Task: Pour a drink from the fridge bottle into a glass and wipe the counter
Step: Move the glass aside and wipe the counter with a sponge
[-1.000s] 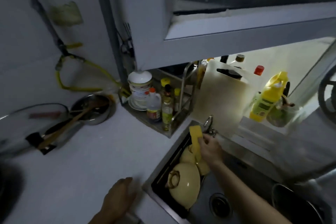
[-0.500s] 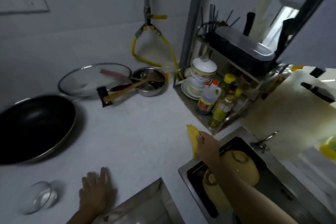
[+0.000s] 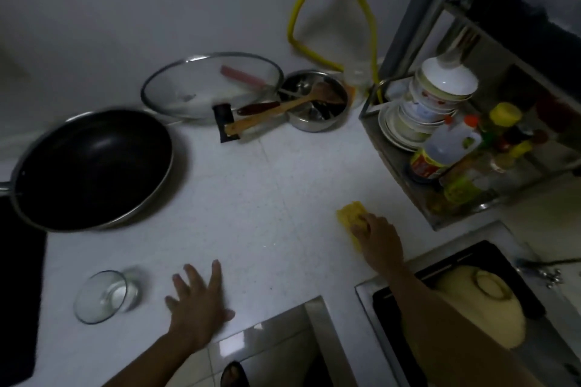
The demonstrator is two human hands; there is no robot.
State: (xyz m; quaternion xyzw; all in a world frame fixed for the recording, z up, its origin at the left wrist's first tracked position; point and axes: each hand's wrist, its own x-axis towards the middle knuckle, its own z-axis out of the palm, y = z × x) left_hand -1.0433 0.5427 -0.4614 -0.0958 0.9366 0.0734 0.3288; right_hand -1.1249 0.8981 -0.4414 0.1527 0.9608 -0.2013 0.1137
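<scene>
My right hand (image 3: 379, 240) presses a yellow sponge (image 3: 349, 216) flat onto the white counter (image 3: 283, 204), just left of the sink; its fingers curl over the sponge's near end. My left hand (image 3: 196, 303) rests flat on the counter near the front edge, fingers spread, holding nothing. A clear glass (image 3: 105, 295) stands on the counter a short way left of my left hand. No fridge bottle is in view.
A black wok (image 3: 91, 170) sits at the left, with a glass lid (image 3: 213, 86) and a steel pot (image 3: 317, 100) holding a wooden spatula behind. A metal rack (image 3: 465, 141) with bowls and sauce bottles stands at the right. The sink (image 3: 490, 302) holds yellow bowls.
My right hand has carried the sponge from the sink onto the counter and now presses it down. The view swung left and down; my left hand stays flat on the counter.
</scene>
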